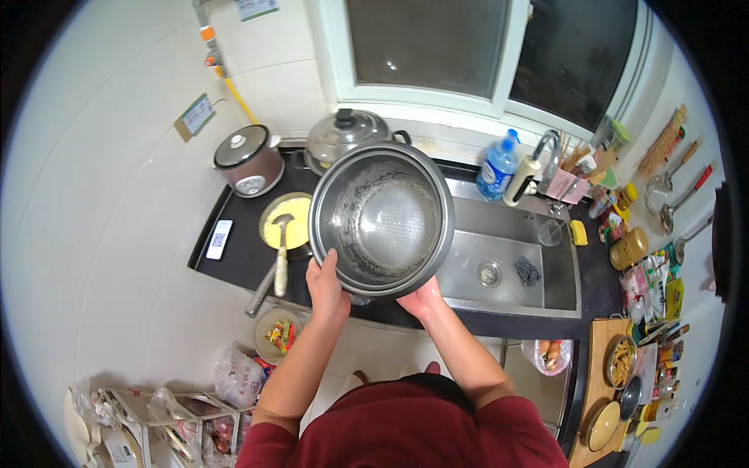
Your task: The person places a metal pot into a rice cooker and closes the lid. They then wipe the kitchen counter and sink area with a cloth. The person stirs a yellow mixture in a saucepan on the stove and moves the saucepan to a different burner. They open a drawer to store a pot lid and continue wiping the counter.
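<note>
Head view: both hands hold a dark pot (394, 222) in front of the counter (236, 267), its mouth tipped toward the wearer and dull smears marking its inner wall. Left hand (328, 287) grips the lower left rim, thumb laid over the edge, the other fingers mostly out of sight behind the wall. Right hand (421, 298) supports the lower right side from underneath; its fingers are hidden, so how far they are bent I cannot tell.

At the counter's far left corner stands a cooker (248, 168), lid on. Near the left edge lies a phone (219, 239). Beside the pot sits a pan (265, 214) of yellow food, a spatula (281, 269) resting in it, the pan's handle reaching over the near edge. Behind, by the far edge, is a lidded steamer (347, 140), partly covered by the pot.

Right of the pot, the sink (472, 253) holds a scourer (527, 271); a blue bottle (497, 168) stands at its far edge, a sponge (578, 232) by its right edge.
</note>
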Tool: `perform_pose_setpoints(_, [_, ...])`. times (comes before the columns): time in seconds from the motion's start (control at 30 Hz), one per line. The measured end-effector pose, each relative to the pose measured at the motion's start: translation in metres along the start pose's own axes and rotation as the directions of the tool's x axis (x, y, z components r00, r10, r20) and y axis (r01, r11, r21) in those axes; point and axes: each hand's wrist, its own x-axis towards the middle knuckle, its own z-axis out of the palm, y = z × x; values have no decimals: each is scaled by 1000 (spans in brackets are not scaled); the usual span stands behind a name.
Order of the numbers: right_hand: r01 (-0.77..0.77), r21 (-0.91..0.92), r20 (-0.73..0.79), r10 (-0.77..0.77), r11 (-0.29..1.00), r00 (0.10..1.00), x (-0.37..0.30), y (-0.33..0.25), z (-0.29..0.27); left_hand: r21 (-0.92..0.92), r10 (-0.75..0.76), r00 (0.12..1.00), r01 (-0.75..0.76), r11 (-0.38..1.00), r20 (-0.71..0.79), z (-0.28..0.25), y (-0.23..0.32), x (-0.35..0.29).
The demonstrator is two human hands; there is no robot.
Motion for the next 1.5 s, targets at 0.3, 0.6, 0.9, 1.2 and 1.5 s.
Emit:
perform_pose_setpoints(0.3, [308, -231, -146, -346, 923, 927, 36, 22, 26, 51, 197, 979, -194, 980, -45, -61, 79, 43])
perform_pose_setpoints(0.6, [-174, -871, 46, -431, -459, 901, 85, -16, -76, 24, 364, 921, -364, 931, -136, -100, 141, 86])
perform_pose_setpoints(0.9, [135, -766, 446, -369, -628, 815, 155, -21, 49, 130, 408, 860, -387, 913, -308, -163, 181, 113])
perform_pose_setpoints(1.2, [358, -765, 520, -184, -535, 834, 287, 43, 180, 121, 431, 830, -416, 901, -355, -204, 228, 175])
perform_pose_setpoints(1.5, [418, -666, 548, -25, -618, 836, 470, 106, 256, 58, 445, 825, -455, 889, -349, -231, 246, 244])
